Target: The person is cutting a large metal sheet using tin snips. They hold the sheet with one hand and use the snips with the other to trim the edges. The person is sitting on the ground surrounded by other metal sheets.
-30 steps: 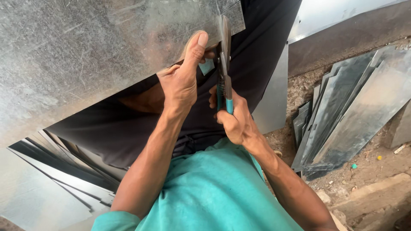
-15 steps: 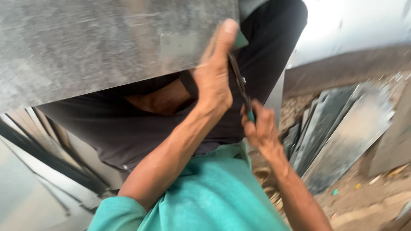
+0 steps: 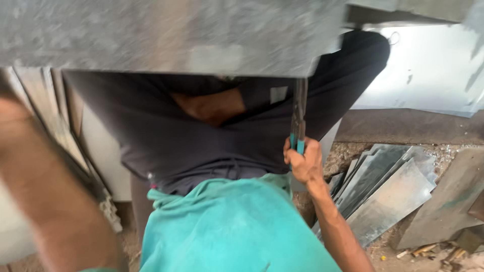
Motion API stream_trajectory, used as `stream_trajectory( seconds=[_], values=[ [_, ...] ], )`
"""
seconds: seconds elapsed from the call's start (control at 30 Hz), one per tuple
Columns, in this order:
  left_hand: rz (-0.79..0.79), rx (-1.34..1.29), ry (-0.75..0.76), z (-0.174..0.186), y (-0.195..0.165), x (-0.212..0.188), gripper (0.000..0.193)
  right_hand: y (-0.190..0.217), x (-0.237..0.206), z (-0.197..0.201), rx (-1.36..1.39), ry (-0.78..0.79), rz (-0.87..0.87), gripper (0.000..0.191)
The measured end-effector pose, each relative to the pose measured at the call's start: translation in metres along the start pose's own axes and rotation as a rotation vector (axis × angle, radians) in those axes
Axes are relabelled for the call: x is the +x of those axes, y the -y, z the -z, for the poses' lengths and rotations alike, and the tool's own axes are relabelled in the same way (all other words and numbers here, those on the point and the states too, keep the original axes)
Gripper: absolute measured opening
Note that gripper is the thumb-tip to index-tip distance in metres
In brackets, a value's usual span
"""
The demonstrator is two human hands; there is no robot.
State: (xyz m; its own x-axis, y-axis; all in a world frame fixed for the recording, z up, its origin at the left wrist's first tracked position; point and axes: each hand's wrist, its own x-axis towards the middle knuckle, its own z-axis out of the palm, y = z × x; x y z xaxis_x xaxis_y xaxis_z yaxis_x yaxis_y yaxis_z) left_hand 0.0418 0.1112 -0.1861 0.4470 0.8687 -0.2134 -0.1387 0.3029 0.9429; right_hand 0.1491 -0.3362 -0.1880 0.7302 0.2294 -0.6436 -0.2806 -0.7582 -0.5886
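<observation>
Teal-handled snips (image 3: 298, 132) sit in the right hand (image 3: 303, 162), grip clamped tight round the handles.

Their blades point straight up and meet the lower edge of the big grey metal sheet (image 3: 166, 35) that spans the top of the view, near its right corner. The right forearm rises from below, wrist bent upward. Open room lies to the right, above a heap of sheet offcuts (image 3: 388, 191) on the ground. The left arm (image 3: 45, 196) is a near blur; its grip cannot be told.
</observation>
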Motion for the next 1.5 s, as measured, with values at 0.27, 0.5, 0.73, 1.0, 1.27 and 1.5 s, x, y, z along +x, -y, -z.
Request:
stream_trajectory(
  seconds=[0.27,0.5,0.73,1.0,1.27,1.5],
  values=[
    [0.195,-0.226,0.192,-0.073,0.093,-0.108,0.018,0.075,-0.006,-0.042,-0.019,0.421,0.124,0.048],
    [0.223,-0.245,0.209,-0.06,0.057,-0.097,0.021,0.129,-0.002,-0.073,-0.036,0.518,0.105,0.063],
    [0.225,-0.219,0.241,-0.054,0.075,-0.103,0.019,0.143,0.004,-0.077,-0.118,0.508,0.128,0.063],
    [0.104,-0.094,0.212,-0.074,0.028,-0.066,0.013,0.136,0.012,-0.077,-0.292,0.374,0.187,0.017],
    [-0.264,0.202,-0.046,-0.103,0.08,-0.05,0.041,0.121,0.014,-0.048,-0.241,0.443,0.159,0.023],
    [0.138,-0.049,0.314,-0.174,0.094,-0.134,0.027,0.06,-0.026,0.001,0.069,0.182,0.042,0.056]
  ],
)
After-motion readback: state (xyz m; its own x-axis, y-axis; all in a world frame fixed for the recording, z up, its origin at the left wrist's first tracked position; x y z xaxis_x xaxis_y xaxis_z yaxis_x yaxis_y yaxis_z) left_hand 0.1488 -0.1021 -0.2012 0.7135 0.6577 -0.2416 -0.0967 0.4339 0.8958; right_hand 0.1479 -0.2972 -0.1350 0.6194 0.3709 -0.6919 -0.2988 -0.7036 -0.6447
